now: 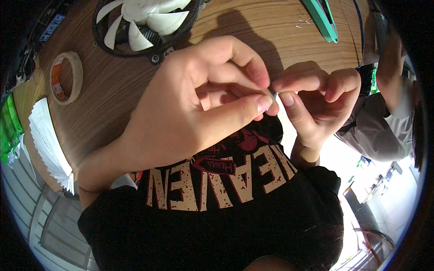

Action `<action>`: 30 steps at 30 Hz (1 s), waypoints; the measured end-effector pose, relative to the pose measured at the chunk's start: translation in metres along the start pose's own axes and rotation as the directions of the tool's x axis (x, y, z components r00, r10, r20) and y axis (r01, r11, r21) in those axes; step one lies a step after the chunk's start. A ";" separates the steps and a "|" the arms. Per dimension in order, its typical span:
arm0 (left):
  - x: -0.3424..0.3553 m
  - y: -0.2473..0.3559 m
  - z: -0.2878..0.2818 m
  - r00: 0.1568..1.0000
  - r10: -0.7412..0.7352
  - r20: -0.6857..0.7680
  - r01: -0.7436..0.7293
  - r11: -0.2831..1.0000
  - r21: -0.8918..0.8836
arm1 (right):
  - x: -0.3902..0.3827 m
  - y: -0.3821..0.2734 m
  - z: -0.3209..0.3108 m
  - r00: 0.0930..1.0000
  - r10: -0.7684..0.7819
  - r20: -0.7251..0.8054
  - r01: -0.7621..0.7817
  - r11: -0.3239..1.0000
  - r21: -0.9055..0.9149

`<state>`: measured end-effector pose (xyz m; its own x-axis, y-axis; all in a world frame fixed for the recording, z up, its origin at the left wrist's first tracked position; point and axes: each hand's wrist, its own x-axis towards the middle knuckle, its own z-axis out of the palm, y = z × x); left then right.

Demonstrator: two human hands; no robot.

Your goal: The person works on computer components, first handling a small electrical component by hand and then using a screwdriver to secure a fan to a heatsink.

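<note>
Both my hands are raised close together in the middle of the view, above my black printed shirt. My left hand (199,108) has curled fingers, with the thumb and fingertips pinched around something small and thin (274,95), too small and hidden to name. My right hand (318,101) meets it from the right, its thumb and index finger pinched at the same small thing and the other fingers bent.
A fan with white blades (160,20), a tape roll (74,77) and fanned papers (49,142) lie on the wooden table (104,108), with a green tool (325,22) at the back and green packaging (11,126) far left. Another person (379,131) is at the right.
</note>
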<state>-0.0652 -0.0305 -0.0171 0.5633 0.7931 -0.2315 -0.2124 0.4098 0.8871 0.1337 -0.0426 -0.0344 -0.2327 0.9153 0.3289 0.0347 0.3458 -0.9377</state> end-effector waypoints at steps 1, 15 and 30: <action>0.000 0.001 0.000 1.000 -0.025 -0.017 0.027 0.998 0.065 | 0.000 0.000 -0.001 1.000 -0.023 0.005 0.024 0.999 -0.031; 0.001 0.000 0.001 0.993 -0.114 0.012 0.115 0.992 -0.059 | 0.008 0.006 -0.014 0.912 -0.316 0.261 0.368 0.911 -0.186; 0.000 -0.003 -0.001 0.989 -0.143 0.035 0.144 0.989 -0.032 | 0.007 0.009 -0.009 0.907 -0.358 0.223 0.397 0.903 -0.163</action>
<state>-0.0650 -0.0309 -0.0198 0.6158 0.7098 -0.3420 -0.1542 0.5343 0.8311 0.1415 -0.0314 -0.0397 -0.4398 0.6600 0.6091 0.0976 0.7093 -0.6981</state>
